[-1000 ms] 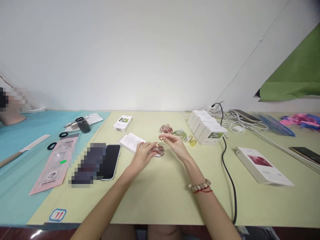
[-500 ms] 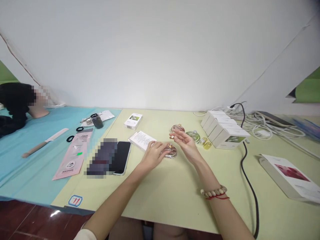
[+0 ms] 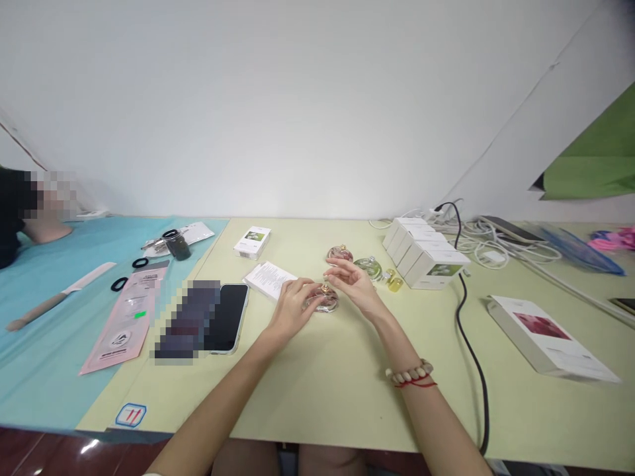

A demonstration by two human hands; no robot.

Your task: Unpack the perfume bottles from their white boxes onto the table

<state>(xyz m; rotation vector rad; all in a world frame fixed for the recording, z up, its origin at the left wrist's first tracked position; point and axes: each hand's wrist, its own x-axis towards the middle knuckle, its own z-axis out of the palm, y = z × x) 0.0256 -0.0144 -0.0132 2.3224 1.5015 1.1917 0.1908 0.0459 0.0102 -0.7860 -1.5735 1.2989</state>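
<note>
My left hand [image 3: 294,305] is closed around the side of a round, reddish glass perfume bottle [image 3: 327,304] standing on the table. A gold neck [image 3: 325,289] tops this bottle. My right hand [image 3: 354,285] hovers at the upper right of the neck, thumb and fingers curled in a pinch; whatever sits between the fingertips is too small to make out. Just beyond are another reddish bottle [image 3: 340,252] and a green one [image 3: 368,268]. Small yellow, clear pieces [image 3: 395,283] lie beside the green bottle.
White boxes [image 3: 436,272] stand in a row at right, with cables [image 3: 496,248] behind. A larger white box [image 3: 550,330] lies nearer. To the left are a printed white box [image 3: 270,277], a small box [image 3: 253,241], a phone [image 3: 231,320], a pink packet [image 3: 126,324] and a knife [image 3: 64,294].
My right hand has come down and closer to the bottle's neck, carrying the small gold piece seen at its fingertips before. My left hand stays on the bottle. The whole view has shifted slightly.
</note>
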